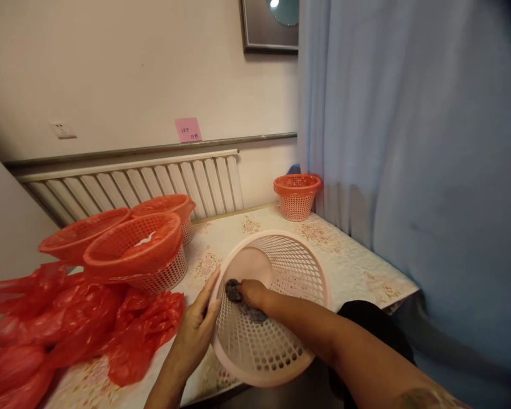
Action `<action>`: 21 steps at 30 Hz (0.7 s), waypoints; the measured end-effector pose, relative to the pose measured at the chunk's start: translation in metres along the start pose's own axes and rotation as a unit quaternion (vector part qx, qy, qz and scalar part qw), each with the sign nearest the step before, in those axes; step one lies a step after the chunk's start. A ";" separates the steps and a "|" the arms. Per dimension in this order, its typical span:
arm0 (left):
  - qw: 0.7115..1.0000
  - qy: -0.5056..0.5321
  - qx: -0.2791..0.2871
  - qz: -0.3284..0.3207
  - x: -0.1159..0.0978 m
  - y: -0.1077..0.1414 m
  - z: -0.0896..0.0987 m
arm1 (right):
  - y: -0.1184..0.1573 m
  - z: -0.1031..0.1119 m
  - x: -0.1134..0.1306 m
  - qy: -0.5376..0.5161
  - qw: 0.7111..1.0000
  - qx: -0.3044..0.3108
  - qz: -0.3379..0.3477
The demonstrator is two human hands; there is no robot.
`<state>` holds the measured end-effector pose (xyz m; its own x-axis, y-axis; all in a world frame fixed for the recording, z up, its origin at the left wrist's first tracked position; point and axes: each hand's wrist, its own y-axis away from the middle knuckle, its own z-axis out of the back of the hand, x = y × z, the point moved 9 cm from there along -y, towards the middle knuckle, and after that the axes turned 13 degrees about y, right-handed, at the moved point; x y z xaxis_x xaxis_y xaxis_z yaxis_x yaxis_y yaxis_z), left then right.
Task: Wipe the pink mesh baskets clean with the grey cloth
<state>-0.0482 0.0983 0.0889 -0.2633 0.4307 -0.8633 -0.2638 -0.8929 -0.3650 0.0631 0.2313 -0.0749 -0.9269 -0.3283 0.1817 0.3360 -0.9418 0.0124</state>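
A pale pink plastic basket (321, 272) with perforated sides lies tilted at the table's front edge, its mouth towards me. My left hand (200, 318) holds it from the left, thumb at the rim and fingers stretched along the outside. Inside the basket, my right hand (253, 294) is closed around a dark grey cloth (253, 313), which bunches above the fist and hangs below it against the left inner wall. The right fingertips are partly hidden by the hand and cloth.
Red-lined baskets (132, 250) stand on the left, behind crumpled red plastic bags (80, 318). Another lined basket (297, 199) sits at the table's far right corner. A blue curtain (430, 159) hangs along the right; a radiator (162, 176) is behind the flowered tablecloth (353, 250).
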 end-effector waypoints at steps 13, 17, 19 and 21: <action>0.999 -0.027 -0.031 -0.003 0.002 -0.001 0.003 | 0.014 -0.002 0.002 0.147 0.981 0.025 0.125; 0.999 -0.019 -0.042 -0.001 0.001 0.000 0.002 | 0.012 0.009 0.006 0.129 0.985 -0.012 0.115; 0.999 -0.016 -0.046 0.002 0.000 0.001 0.002 | 0.009 0.016 0.009 0.108 0.989 -0.037 0.099; 0.999 -0.011 -0.047 0.000 0.001 0.001 0.002 | 0.005 0.021 0.011 0.080 0.992 -0.057 0.073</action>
<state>-0.0504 0.0978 0.0886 -0.2834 0.4322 -0.8561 -0.1752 -0.9010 -0.3968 0.0585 0.2247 -0.0521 -0.8875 -0.4607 0.0140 0.4562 -0.8823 -0.1162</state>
